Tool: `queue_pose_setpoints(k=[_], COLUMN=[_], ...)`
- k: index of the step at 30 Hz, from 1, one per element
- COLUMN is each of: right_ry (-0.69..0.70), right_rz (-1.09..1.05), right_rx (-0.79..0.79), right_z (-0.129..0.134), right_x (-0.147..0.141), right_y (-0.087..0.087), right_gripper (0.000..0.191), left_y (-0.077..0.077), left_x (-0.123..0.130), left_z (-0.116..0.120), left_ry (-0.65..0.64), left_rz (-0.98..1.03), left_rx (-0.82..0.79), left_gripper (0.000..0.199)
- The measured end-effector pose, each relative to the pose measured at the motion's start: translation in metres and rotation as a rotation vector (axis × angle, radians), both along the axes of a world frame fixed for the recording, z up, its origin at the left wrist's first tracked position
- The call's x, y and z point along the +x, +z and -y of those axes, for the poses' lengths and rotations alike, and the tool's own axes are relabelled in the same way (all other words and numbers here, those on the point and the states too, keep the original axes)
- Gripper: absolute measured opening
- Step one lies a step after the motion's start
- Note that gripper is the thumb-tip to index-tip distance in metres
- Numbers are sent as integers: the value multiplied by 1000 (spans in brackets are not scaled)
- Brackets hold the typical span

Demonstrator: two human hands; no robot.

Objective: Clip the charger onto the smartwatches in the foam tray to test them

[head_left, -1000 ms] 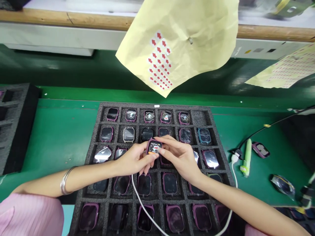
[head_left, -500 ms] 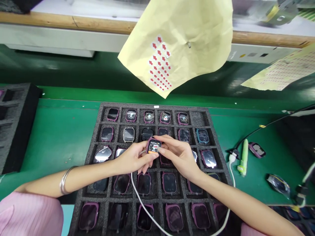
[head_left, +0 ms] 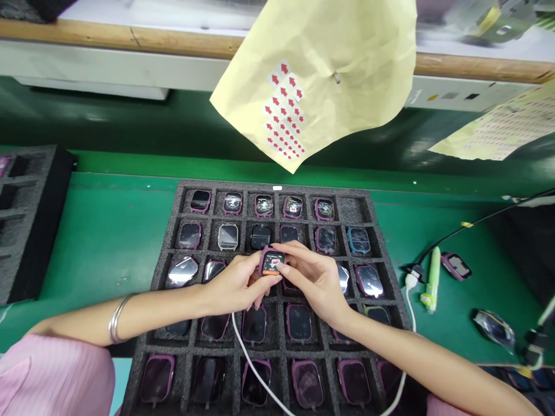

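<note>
Slightly lower than before, the lit watch [head_left: 269, 262] is pinched by the left hand [head_left: 236, 283] and right hand [head_left: 319, 277] I monitor remotely.

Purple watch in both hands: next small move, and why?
I'd probably have the right hand lift its thumb clear of the purple watch: the tip overlaps the right side of the lit screen, while the left hand has a grip on the opposite side and could likely steady it alone.
</note>
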State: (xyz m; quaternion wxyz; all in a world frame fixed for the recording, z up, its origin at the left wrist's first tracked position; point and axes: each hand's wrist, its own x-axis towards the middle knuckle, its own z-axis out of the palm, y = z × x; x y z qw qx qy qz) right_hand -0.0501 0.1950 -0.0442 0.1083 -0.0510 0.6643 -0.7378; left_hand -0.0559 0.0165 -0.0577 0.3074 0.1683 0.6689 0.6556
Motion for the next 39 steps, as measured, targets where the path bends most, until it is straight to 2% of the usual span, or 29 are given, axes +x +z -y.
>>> queue_pose_setpoints(k=[6, 9, 12, 15, 19, 24, 27, 31, 36, 39], right_ry=[-44, -75, 46, 197, 201, 427, 531, 640, 650, 706], right_rz=[-25, -22, -13, -202, -672, -1044, -1198, -1277, -1209, -1255], right_rx=[34, 44, 122, 357, 705, 1112, 1252, 1341, 1322, 1328], right_z=[5, 8, 2, -14, -32, -28, -20, -12, -7, -4], right_x=[2, -3, -16, -26, -25, -22, -22, -21, -19, -21], right_y=[-2, 1, 12, 24, 31, 35, 42, 48, 48, 49], right_gripper=[20, 17, 18, 19, 25, 28, 35, 28, 22, 22], left_y=[-1, -1, 2, 6, 8, 6, 7, 8, 8, 8], left_x=[3, 2, -2, -7, -10, -8, -8, -8, -9, -11], left_z=[-2, -3, -3, -2, 0, 0, 0, 0, 0, 1], left_ry=[-14, 12, 38, 40, 44, 5, -28, -42, -48, -60], left_rz=[-17, 55, 201, 271, 272, 178, 93, 54, 30, -29], left_rx=[-3, 24, 60, 47, -22, -103, -146, -174, -204, -220], left_gripper=[27, 29, 28, 26, 26, 25, 22, 15, 13, 12])
